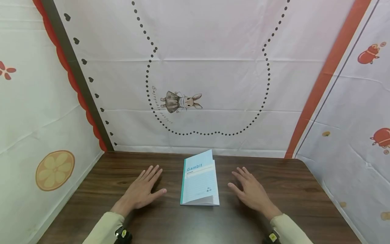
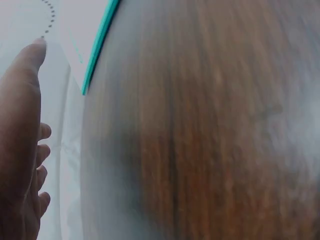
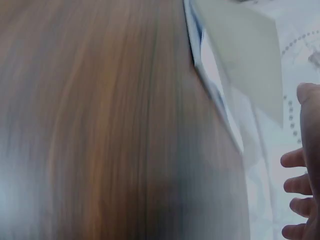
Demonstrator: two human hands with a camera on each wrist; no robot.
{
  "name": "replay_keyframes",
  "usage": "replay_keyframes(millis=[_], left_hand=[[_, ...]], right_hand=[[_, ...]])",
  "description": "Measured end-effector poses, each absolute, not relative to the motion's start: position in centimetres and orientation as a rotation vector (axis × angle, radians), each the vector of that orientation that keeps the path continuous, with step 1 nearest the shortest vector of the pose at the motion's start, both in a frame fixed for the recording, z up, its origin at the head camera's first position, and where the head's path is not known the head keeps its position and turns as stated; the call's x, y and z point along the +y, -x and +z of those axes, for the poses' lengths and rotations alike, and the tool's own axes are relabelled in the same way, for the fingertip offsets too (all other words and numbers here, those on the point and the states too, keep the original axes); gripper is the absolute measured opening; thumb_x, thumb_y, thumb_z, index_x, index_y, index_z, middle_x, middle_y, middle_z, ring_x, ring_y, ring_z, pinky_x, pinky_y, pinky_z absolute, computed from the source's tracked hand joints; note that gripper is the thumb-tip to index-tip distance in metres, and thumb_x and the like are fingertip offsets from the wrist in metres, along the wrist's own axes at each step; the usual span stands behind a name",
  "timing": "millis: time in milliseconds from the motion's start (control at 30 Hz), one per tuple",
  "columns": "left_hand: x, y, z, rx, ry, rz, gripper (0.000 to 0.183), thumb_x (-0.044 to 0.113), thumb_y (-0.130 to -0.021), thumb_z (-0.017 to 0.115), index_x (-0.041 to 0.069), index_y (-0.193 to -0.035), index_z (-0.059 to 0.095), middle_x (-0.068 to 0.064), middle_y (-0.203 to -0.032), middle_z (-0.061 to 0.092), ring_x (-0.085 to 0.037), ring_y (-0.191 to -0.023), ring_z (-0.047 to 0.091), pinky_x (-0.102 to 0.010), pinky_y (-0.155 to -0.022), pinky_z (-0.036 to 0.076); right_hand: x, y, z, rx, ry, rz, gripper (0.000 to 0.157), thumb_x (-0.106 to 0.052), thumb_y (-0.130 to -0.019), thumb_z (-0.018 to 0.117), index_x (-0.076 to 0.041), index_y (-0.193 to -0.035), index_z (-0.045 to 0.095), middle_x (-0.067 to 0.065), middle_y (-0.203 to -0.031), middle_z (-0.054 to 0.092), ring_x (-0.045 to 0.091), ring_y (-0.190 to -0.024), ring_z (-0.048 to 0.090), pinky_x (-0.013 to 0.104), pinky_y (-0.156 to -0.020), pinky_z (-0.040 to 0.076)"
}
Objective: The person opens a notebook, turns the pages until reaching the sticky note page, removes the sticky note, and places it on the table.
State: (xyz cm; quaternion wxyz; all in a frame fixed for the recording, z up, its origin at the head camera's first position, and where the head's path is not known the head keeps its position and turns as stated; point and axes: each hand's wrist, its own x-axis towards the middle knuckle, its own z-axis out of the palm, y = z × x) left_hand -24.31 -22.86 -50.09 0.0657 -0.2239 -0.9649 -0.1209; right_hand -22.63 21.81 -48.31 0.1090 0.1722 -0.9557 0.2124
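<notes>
A light blue notebook marked "Gambit" lies on the dark wood table between the two hands, its front cover lifted at the right side and its teal spine on the left. In the left wrist view the teal spine shows at the top. The right wrist view shows the raised cover over white pages. My left hand, fingers straight and thumb spread, is left of the notebook, apart from it. On the other side my right hand also has its fingers extended, holding nothing.
The brown table has its far edge against a white printed cloth with a rabbit and dotted lines. More printed cloth hangs on the left and right sides. Each wrist wears a dark strapped device.
</notes>
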Motion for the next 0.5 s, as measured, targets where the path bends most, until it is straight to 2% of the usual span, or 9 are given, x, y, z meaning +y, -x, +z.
replay_keyframes(millis=[267, 500], left_hand=[[-21.7, 23.8, -49.0, -2.857, 0.690, -0.376, 0.086, 0.067, -0.099, 0.047, 0.007, -0.160, 0.034, -0.012, -0.168, 0.025, -0.035, -0.156, 0.020, -0.054, -0.125, 0.019], [-19.8, 23.1, -47.7, -2.856, 0.733, -0.415, 0.083, 0.067, -0.100, 0.044, 0.009, -0.158, 0.038, -0.009, -0.168, 0.026, -0.031, -0.157, 0.018, -0.051, -0.126, 0.018]], right_hand=[[18.4, 21.7, -47.6, -2.790, -0.476, 0.752, 0.062, -0.055, -0.103, 0.052, -0.009, -0.143, 0.060, 0.015, -0.155, 0.049, 0.036, -0.150, 0.035, 0.068, -0.110, 0.037], [16.3, 21.4, -47.3, -2.779, -0.512, 0.763, 0.059, -0.055, -0.103, 0.051, -0.010, -0.140, 0.062, 0.013, -0.151, 0.054, 0.034, -0.146, 0.042, 0.064, -0.110, 0.039]])
